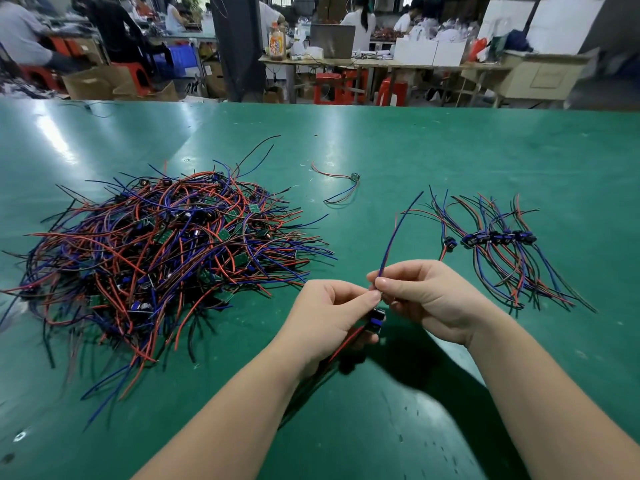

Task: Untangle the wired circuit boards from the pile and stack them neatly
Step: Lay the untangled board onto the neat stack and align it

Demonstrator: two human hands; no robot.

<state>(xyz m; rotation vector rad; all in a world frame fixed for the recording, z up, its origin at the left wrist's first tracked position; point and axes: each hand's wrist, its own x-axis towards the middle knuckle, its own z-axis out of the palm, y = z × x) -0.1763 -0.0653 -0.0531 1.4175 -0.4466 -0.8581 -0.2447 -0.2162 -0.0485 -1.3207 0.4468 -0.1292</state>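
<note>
A big tangled pile [162, 251] of small green circuit boards with red, blue and black wires lies on the left of the green table. To the right, a row of sorted boards [498, 237] lies side by side with their wires fanned out. My left hand [329, 320] grips one wired board [376, 318] above the table, its red and black wires trailing down under my wrist. My right hand [426, 299] pinches that board's blue and red wires [394, 233], which rise up and away from my fingers.
One loose board with wires [346, 183] lies alone toward the middle back of the green table [450, 150]. Beyond the far edge stand other workbenches, red stools, cardboard boxes and seated people.
</note>
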